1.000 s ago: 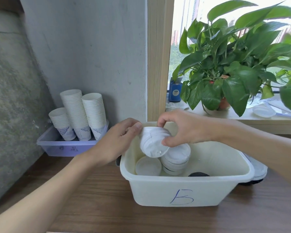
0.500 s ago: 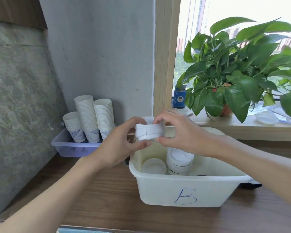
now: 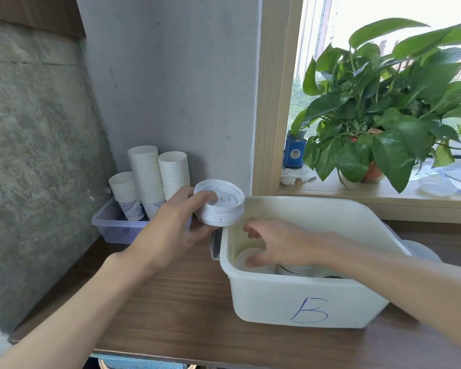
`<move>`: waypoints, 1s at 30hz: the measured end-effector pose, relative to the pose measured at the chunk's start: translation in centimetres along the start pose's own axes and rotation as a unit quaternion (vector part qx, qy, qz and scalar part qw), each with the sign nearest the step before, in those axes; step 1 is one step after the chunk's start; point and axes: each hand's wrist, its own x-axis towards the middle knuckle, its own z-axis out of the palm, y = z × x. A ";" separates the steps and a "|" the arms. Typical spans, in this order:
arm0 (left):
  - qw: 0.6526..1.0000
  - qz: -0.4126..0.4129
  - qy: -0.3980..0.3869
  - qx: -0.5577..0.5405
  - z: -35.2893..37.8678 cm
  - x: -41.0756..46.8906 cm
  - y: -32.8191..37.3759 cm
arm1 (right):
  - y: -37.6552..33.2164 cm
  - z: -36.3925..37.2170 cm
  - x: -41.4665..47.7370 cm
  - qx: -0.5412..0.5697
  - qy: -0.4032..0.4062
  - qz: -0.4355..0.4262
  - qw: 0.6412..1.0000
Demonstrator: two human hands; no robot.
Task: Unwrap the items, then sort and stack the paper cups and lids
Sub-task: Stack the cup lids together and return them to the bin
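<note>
My left hand (image 3: 171, 230) grips a short stack of white lids (image 3: 220, 206), held just left of the white bin marked B (image 3: 304, 299). My right hand (image 3: 272, 243) reaches down inside that bin, with its fingers at a clear lid (image 3: 241, 259) lying near the left wall; whether they grip the lid I cannot tell. More lids lie under my right wrist, mostly hidden. Three stacks of white paper cups (image 3: 149, 179) stand in a clear tray (image 3: 112, 225) against the wall at the left.
A potted green plant (image 3: 383, 123) and a small blue box (image 3: 294, 153) stand on the window sill behind the bin. A clear lid (image 3: 437, 186) lies on the sill at the right. The bin rests on a wooden counter (image 3: 171, 310), with a concrete wall close on the left.
My right hand let go of the lid stack and dropped into the bin. My left hand keeps the stack, now tilted so its top faces the camera.
</note>
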 end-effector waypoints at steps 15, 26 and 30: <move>1.000 0.012 -0.004 0.017 0.4 -0.7 -1.0 | 0.6 2.6 2.7 -0.238 -0.066 0.004 0.969; 0.999 0.031 -0.002 0.010 0.6 -0.5 -0.8 | 0.3 1.3 2.4 -0.229 -0.056 0.003 0.972; 1.000 0.026 0.009 0.000 0.3 -0.5 -0.6 | 0.1 -1.3 1.2 -0.134 -0.005 0.006 0.991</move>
